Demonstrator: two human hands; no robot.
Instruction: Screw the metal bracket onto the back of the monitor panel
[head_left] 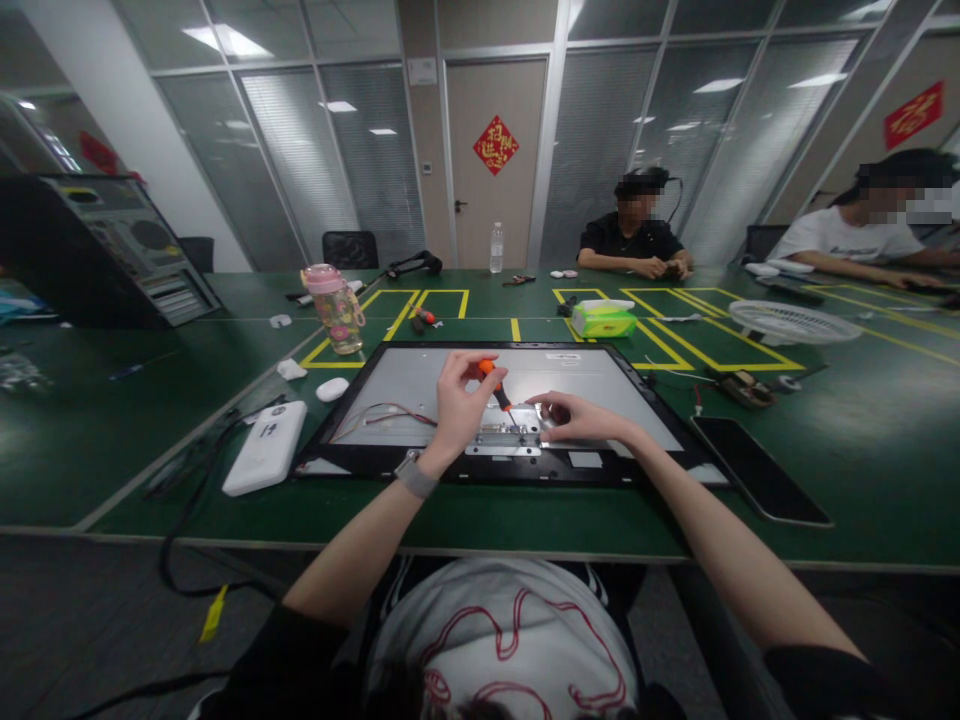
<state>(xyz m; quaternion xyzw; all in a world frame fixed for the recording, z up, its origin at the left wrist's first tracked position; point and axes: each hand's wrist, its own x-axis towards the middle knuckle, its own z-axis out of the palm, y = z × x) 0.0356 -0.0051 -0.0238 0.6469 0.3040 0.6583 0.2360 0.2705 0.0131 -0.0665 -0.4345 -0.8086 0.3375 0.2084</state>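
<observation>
A flat display panel (600,385) with a black frame lies on the green table, its silvery back facing up. Across its near middle sits a metal bracket (491,440). My left hand (461,400) is closed around the orange and black handle of a screwdriver (502,395), which is tilted with its shaft reaching down to the bracket. At the bracket's right end, my right hand (574,415) has thumb and fingers bent around the metal. Thin coloured wires (390,410) run over the panel left of my left hand.
Left of the panel are a white power bank (266,447), a white mouse-shaped case (331,389) and a pink-lidded bottle (334,310). A phone (757,468) lies to the right. Behind stand a green tissue pack (604,318) and a white fan grille (791,322). Two people sit across the table.
</observation>
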